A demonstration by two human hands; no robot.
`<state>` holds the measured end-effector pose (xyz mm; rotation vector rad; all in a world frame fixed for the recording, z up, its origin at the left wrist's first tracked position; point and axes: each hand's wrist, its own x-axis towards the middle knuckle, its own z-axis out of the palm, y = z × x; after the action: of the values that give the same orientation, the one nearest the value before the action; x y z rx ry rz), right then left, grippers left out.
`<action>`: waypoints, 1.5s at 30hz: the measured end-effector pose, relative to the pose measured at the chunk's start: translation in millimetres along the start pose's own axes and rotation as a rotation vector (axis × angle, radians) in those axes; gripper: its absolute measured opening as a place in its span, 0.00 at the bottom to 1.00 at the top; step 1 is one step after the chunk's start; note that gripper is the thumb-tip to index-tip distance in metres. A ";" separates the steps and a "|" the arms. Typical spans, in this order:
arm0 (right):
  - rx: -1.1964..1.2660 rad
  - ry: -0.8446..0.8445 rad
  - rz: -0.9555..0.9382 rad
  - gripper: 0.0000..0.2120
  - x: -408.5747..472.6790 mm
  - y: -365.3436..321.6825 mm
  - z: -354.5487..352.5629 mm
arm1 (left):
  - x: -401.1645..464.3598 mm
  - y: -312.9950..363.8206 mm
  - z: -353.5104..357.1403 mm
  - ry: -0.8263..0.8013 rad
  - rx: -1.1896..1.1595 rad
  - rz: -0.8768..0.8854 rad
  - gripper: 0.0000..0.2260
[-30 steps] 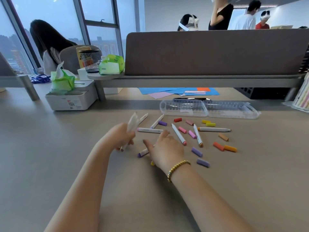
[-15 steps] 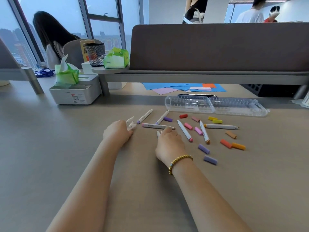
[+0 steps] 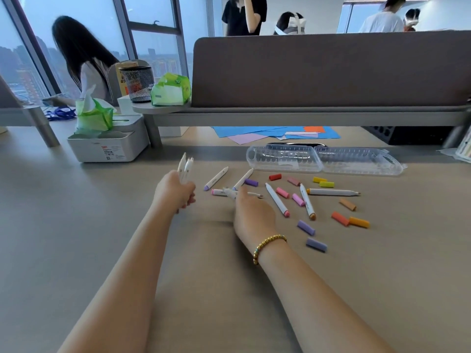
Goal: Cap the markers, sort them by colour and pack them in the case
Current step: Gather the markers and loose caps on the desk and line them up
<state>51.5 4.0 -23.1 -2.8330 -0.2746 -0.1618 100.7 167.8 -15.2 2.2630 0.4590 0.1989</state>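
Head view: left hand [image 3: 175, 191] grips a gathered bunch of markers [image 3: 184, 166] upright, freeing the right hand [image 3: 251, 212], fingers relaxed, to reach a pink marker [image 3: 221, 192].

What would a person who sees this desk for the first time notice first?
Probably the loose coloured marker caps scattered on the right of the beige table, among white uncapped markers. Next, the left hand gripping a bundle of white markers upright, while the right hand reaches to a marker lying flat. Behind them lies the clear plastic marker case, open.
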 end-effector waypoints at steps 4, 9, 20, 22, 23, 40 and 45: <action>-0.044 0.058 -0.101 0.15 14.9 -0.6 5.5 | 24.3 5.8 9.3 0.036 0.016 0.083 0.07; -0.077 0.068 -0.144 0.13 34.2 4.6 7.6 | 52.9 13.9 18.8 -0.041 0.223 0.101 0.14; -0.050 -0.017 -0.135 0.13 40.5 24.4 0.2 | 60.1 36.3 35.3 -0.227 0.402 0.084 0.13; -0.043 -0.034 -0.114 0.14 39.1 24.6 -1.7 | 54.9 36.5 34.3 -0.229 0.474 0.091 0.11; -0.030 -0.045 -0.101 0.14 37.8 24.8 -3.6 | 52.3 36.5 33.6 -0.233 0.505 0.089 0.10; 0.098 -0.075 0.088 0.14 11.2 21.4 -14.9 | 28.4 22.5 45.1 -0.077 -0.146 -0.014 0.04; 0.063 -0.116 0.125 0.19 14.6 25.3 -11.7 | 26.0 18.0 42.4 -0.068 -0.169 -0.001 0.04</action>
<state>69.9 -20.7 -16.9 -2.7906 -0.1242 0.0373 141.5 137.7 -30.2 2.0974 0.3927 0.1536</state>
